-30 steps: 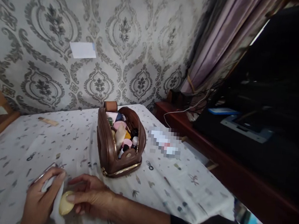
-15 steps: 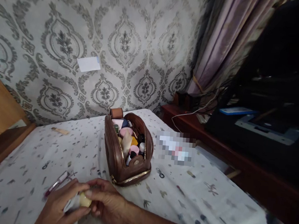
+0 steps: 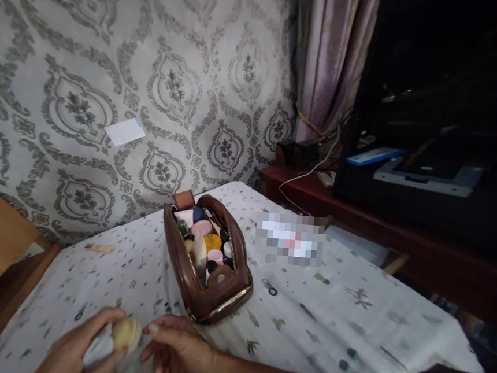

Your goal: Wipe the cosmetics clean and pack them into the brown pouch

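My left hand [image 3: 82, 346], at the bottom left, is closed around a small white bottle [image 3: 99, 349] with a rounded yellow cap [image 3: 123, 334]. Motion blurs the hand and part of the bottle. Just right of the cap is my right hand [image 3: 182, 346], its fingers loosely bent and apart, with nothing visible in them. Beyond both hands a brown leather toiletry bag [image 3: 203, 301] stands unzipped. Inside it are a pink round jar [image 3: 202, 228], a yellow item [image 3: 213, 242], a pale tube [image 3: 200, 252] and several small bottles and jars.
A patterned white cloth [image 3: 287, 341] covers the table. A small wooden piece [image 3: 99, 248] lies at the far left. Right of the bag is a pixelated item [image 3: 289, 239]. A dark red cabinet [image 3: 270, 180] with a cable [image 3: 290, 184] and a black screen [image 3: 434, 98] borders the right side.
My right hand has come off the yellow cap, and a gap now shows between them. My left hand has shifted left with the bottle. The view has turned right and tilted.
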`<state>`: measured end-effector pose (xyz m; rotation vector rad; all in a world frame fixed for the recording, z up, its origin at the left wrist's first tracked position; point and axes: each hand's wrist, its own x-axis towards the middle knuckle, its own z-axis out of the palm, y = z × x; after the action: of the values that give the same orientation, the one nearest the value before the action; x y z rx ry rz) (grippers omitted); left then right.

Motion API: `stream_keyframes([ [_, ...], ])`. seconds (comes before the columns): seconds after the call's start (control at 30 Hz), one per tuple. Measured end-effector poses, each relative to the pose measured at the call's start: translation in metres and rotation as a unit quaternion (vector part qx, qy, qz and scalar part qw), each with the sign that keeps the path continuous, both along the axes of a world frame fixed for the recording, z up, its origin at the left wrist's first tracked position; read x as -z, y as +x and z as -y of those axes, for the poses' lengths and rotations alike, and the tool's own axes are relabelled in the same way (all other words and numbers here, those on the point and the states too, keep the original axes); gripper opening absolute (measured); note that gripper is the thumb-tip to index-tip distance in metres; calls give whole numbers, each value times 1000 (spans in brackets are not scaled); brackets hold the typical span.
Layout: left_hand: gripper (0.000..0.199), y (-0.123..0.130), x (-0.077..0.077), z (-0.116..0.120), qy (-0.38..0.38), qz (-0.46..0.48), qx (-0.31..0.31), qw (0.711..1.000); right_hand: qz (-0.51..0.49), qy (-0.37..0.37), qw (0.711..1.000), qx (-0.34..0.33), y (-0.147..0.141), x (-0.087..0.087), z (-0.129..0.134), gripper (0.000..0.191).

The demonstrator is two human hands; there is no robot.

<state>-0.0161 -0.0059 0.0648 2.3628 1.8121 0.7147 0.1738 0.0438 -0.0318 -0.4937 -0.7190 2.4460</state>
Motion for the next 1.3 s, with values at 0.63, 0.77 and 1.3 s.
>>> stream_keyframes([
  [0.63,35,165,-138,-216,-109,-147,208,961,37,4,998,-44,-1,-10,-5,38],
  [0.77,30,173,-129,-229,-202,-185,233,933,36,4,998,-44,-1,-12,-6,38],
  [1.3,33,159,-126,-213,-322,-259,273,869,4,-15,999,-45,5,-14,-4,34],
])
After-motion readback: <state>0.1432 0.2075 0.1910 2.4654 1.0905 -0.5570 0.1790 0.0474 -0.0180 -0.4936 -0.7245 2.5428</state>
